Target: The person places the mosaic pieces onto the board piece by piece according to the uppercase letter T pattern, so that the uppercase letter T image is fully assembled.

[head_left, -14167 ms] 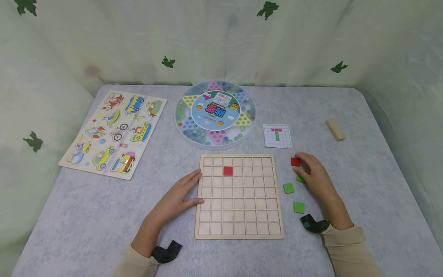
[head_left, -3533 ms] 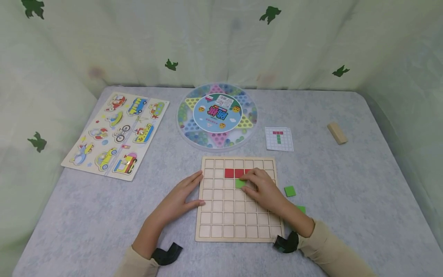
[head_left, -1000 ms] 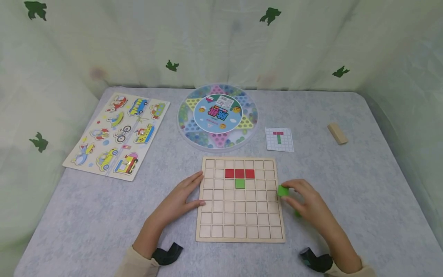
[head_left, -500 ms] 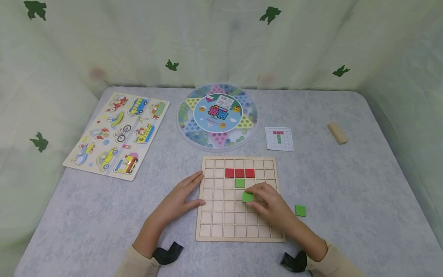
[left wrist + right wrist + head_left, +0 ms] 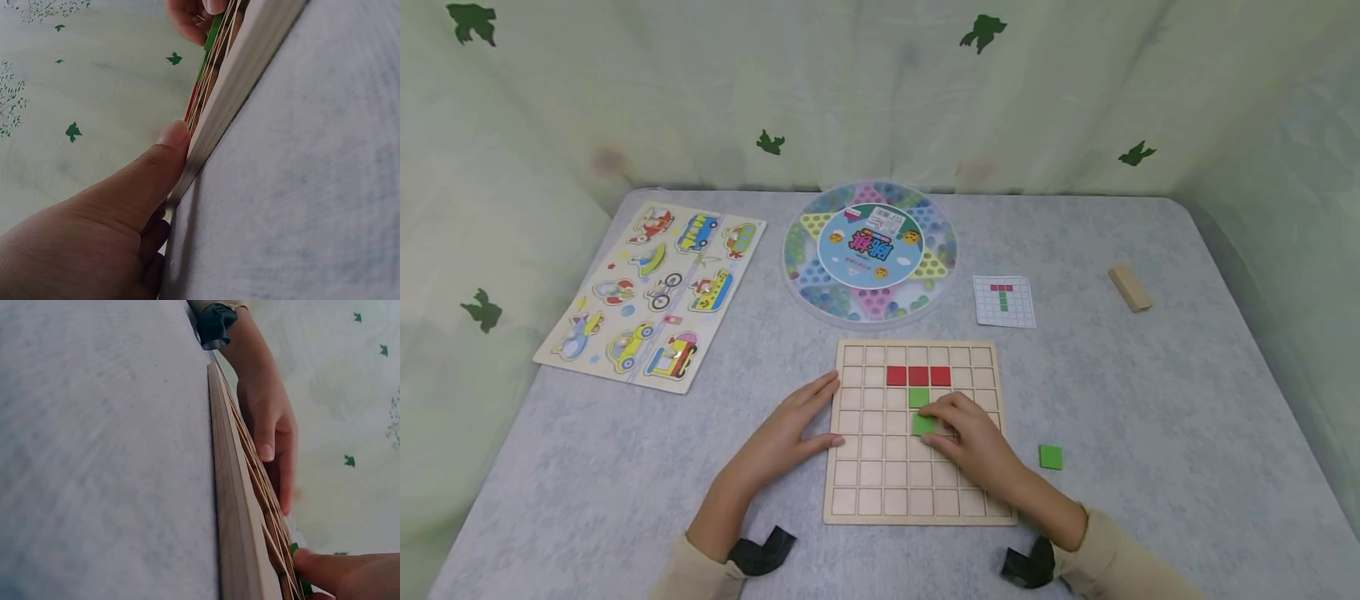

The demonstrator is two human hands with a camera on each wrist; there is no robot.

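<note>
My right hand (image 5: 976, 440) pinches a green square tile (image 5: 922, 425) between thumb and fingers, low over the wooden grid board (image 5: 859, 475). The tile overlaps the cell just below a seated green tile (image 5: 918, 397). Above that one, three red tiles (image 5: 918, 376) lie side by side in a row. My left hand (image 5: 786, 425) rests at the board's left edge with fingers extended and thumb on the rim; the left wrist view shows that thumb (image 5: 172, 137) against the edge. From the right wrist, a bit of green tile (image 5: 305, 586) shows at the fingertips.
One loose green tile (image 5: 1050, 457) lies right of the board. Behind it are a pattern card (image 5: 1004, 317) with a red and green T, and a wooden block (image 5: 1130, 288). A round marble game (image 5: 869, 250) and a picture puzzle (image 5: 662, 292) stand further back.
My right hand placed red tiles and one green tile in the grid, then took another green tile from the right and carried it left over the board. My left hand stayed.
</note>
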